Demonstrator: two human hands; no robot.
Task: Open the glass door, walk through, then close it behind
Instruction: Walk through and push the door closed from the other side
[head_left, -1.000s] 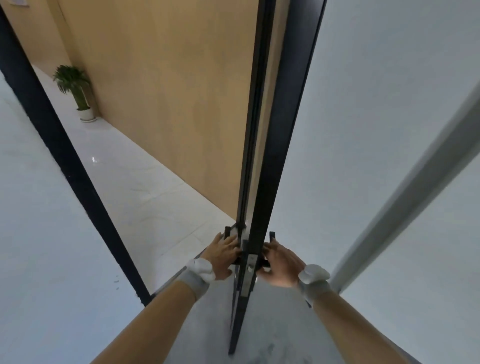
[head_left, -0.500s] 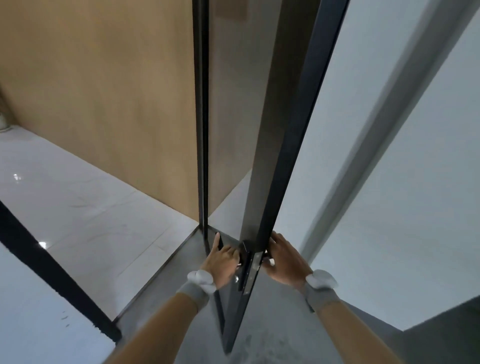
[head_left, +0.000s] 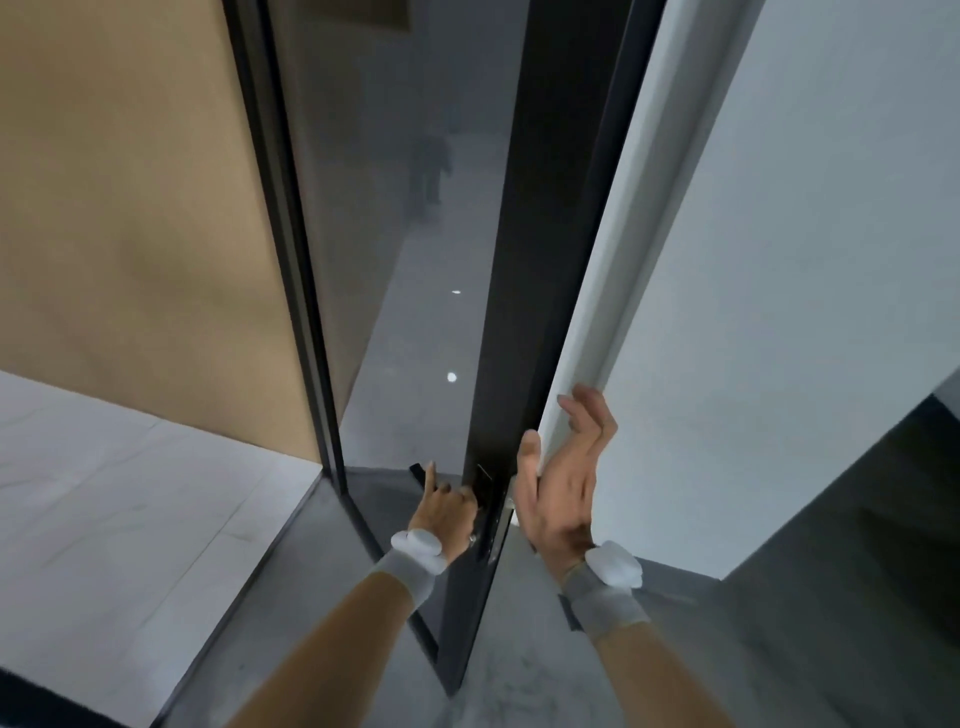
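Swinging the glass door calls for one steady pull, and its dark edge stands straight ahead, angled between the tan wall on the left and the white wall on the right. On the far face, the left hand is closed around the door handle; its grip looks firm enough to steer alone. Beside the near edge, the right hand hangs spread and empty, and it seems wise to keep those fingers clear of the gap beside the frame.
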